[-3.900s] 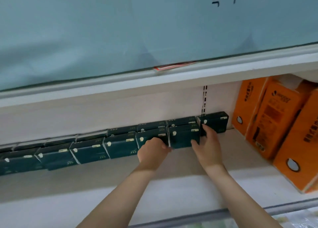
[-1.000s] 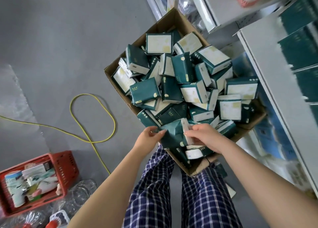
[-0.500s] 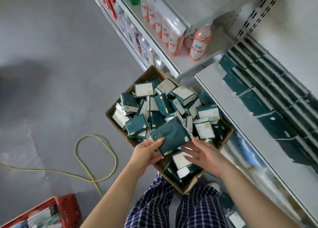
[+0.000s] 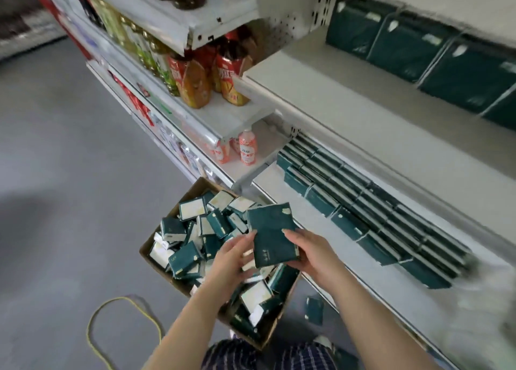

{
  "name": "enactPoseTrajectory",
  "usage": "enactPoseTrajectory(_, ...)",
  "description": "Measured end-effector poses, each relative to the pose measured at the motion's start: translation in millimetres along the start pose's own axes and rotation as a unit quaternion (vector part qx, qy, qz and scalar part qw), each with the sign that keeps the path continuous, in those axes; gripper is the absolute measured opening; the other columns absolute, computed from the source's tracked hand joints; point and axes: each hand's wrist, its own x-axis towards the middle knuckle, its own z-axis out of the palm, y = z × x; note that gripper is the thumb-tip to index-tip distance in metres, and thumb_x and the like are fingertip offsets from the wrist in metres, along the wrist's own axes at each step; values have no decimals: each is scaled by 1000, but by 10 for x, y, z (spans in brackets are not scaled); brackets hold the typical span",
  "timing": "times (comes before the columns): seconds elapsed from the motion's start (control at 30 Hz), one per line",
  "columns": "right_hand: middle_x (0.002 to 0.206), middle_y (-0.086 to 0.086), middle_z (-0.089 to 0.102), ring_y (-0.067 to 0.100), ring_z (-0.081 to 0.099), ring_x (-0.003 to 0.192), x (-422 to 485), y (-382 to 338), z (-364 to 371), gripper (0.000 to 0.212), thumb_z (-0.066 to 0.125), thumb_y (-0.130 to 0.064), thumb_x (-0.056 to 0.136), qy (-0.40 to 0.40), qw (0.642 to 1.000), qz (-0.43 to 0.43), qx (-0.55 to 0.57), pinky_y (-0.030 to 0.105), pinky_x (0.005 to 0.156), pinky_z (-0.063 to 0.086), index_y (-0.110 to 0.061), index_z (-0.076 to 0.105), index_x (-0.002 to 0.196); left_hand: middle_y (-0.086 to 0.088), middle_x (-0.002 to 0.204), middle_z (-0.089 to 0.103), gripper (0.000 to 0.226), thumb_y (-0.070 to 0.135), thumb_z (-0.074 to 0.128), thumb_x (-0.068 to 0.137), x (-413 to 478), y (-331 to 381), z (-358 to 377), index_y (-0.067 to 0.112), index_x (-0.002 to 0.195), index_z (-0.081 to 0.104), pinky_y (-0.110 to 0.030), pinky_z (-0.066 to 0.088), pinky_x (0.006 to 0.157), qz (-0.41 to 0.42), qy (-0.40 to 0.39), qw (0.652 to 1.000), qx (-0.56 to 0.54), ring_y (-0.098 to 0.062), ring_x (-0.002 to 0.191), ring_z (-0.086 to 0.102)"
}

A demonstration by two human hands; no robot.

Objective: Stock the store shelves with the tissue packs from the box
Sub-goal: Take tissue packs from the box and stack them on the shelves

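The transfer step appears to be in hand: one pack is leaving the box (image 4: 164,274), which is standing on the floor against the shelf front, to the right of a yellow cable (image 4: 122,325), and is holding many loose packs. The left hand (image 4: 229,258) is hovering above the box with fingers nearly straight, touching the left edge of the pack (image 4: 272,234). The pack is being held flat above the box's right corner. The right hand (image 4: 312,253) is gripping the pack's right edge, thumb on the top face and fingers curled beneath. To the right, the shelf (image 4: 391,300) is carrying rows (image 4: 371,216) of packs along its back edge. The next move probably calls for carrying the pack rightward and seating it flush against the front row.
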Motion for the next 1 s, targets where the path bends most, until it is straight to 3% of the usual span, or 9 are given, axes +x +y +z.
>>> enactPoseTrajectory(0.1,107,4,76,22,71,103,-285,-259,-310,32,77,-32,84,-32,994,-7,-100,42,93,57,-18,72,113,0,121,73,73,63,85,67,-96,341,97,26,127,64,-44,57,95,37,-42,995,87,-23,110,71)
enactPoseTrajectory(0.17,105,3,76,19,72,98,-491,-420,-481,33,80,-35,81,-55,988,-19,-144,35,82,58,-19,74,110,3,117,74,78,69,87,55,-231,567,252,31,121,70,-37,60,82,45,-89,982,161,-20,103,73)
enactPoseTrajectory(0.23,106,5,76,21,71,99,-695,-588,-631,47,84,-45,70,-57,981,-41,-178,40,87,58,-20,75,109,9,108,76,73,72,87,50,-379,752,460,37,113,74,-31,59,74,60,-146,955,251,-11,91,74)
enactPoseTrajectory(0.37,102,3,77,19,73,93,-1033,-881,-875,48,85,-50,63,-41,977,-101,-184,39,88,57,-25,77,103,-2,121,74,58,50,85,72,-573,949,914,23,121,72,-42,57,95,85,-227,906,348,-22,112,70)
enactPoseTrajectory(0.47,102,-2,77,19,73,97,-1279,-1089,-1027,62,86,-54,57,18,974,-174,-142,35,85,58,-26,73,110,-13,114,75,37,32,85,75,-699,1125,1247,15,107,77,-43,60,92,127,-240,900,340,-31,105,72)
enactPoseTrajectory(0.53,106,-2,76,19,73,99,-1444,-1224,-1123,71,87,-56,52,40,970,-214,-110,34,86,58,-27,70,115,-15,112,75,41,35,87,72,-783,1281,1435,16,107,78,-41,62,85,168,-250,897,323,-32,102,73)
enactPoseTrajectory(0.67,109,6,75,24,73,100,-1783,-1432,-1367,57,86,-41,72,31,960,-268,-70,30,82,59,-15,65,118,-13,112,75,59,52,89,67,-959,1543,1812,19,113,76,-33,60,75,250,-260,885,295,-31,101,74)
enactPoseTrajectory(0.9,105,3,76,22,72,100,-2181,-1738,-1796,61,82,-42,61,158,917,-365,-37,40,92,58,-13,69,113,-6,110,77,50,39,85,70,-1126,1726,2733,18,114,75,-27,60,77,330,-265,860,285,-25,102,74)
enactPoseTrajectory(1.0,105,-2,77,16,72,99,-2395,-1766,-2081,49,82,-40,65,198,896,-397,-33,28,81,60,-20,73,108,0,109,78,51,38,80,72,-1160,1676,3141,18,119,72,-20,58,78,357,-283,836,307,-18,102,74)
